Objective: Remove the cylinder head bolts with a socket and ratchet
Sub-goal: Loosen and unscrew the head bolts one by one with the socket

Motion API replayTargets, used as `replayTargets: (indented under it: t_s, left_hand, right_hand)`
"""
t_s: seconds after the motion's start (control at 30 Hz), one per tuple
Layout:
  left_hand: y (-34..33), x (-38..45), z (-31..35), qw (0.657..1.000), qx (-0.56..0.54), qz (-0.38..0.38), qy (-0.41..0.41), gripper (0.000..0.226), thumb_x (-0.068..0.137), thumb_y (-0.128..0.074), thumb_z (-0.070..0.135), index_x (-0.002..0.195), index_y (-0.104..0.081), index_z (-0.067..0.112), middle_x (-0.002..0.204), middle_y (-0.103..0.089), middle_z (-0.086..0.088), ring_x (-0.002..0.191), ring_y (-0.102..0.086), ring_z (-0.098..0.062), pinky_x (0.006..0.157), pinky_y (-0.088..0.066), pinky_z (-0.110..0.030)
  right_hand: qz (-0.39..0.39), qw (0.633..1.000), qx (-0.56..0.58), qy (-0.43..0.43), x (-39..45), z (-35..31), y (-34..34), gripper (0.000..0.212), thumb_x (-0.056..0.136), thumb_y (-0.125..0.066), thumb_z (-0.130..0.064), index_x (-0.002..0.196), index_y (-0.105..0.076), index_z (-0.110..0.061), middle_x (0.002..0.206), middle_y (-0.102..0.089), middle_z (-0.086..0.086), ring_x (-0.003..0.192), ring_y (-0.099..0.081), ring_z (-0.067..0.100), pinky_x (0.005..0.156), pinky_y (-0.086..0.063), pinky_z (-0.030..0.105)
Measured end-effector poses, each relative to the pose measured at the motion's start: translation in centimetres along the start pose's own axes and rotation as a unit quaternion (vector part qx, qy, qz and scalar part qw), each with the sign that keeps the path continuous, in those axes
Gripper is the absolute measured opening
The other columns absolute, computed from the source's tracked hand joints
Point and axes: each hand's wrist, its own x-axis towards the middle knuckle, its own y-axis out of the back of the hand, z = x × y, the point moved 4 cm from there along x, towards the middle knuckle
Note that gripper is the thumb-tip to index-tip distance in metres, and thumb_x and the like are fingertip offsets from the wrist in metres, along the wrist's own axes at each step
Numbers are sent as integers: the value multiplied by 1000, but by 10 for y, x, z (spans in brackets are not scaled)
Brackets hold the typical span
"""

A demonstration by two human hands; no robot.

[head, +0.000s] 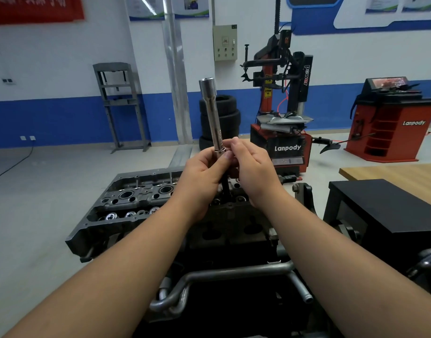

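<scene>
I hold a long chrome socket (211, 113) upright above the engine, its open end at the top. My left hand (202, 176) grips its lower end, fingers curled round it. My right hand (252, 169) pinches the same lower end with thumb and fingertips, where a dark shaft (225, 187) sticks out below the socket. The cylinder head (126, 201) lies beneath my hands, dark metal with round bores and several valve openings showing on its left half. My forearms hide its middle and right part.
Metal coolant pipes (234, 272) run across the engine's near side. A black box (385, 211) stands to the right with a wooden bench (404, 174) behind it. Further back are a tyre changer (282, 106), stacked tyres (228, 118), a red wheel balancer (392, 123) and a grey press frame (121, 106).
</scene>
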Motion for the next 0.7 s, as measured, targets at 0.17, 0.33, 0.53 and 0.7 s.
replayTargets:
  t_s: [0.17,0.33,0.53,0.7]
  left_hand:
    - [-1,-2,3,999,35,10,-15,14,103,-59,23,110,-71,25,103,-79,3,101,-74,-13,81,-59,-21]
    - [-2,2,9,997,75,22,-17,11,103,-61,25,105,-71,25,98,-78,8,97,-74,-8,77,-58,-20]
    - [-6,23,41,997,40,57,-31,13,101,-62,30,98,-69,19,86,-76,7,81,-72,-5,63,-55,-17]
    - [-6,34,66,996,3,68,-50,10,101,-64,30,102,-67,21,91,-75,5,87,-71,-8,65,-53,-19]
  right_hand:
    - [5,998,58,-30,3,3,3,35,88,-44,-19,103,-72,-6,93,-73,11,83,-69,10,67,-53,19]
    - [11,998,23,-59,6,1,5,32,92,-42,-10,100,-73,-7,92,-73,9,84,-69,11,67,-53,22]
    - [-60,990,-80,-96,-3,-8,13,26,93,-51,-10,97,-69,-29,91,-72,5,83,-64,14,67,-47,25]
    - [-110,957,-241,-120,-5,-11,11,43,88,-73,-26,128,-58,-21,100,-71,-4,90,-67,12,74,-51,30]
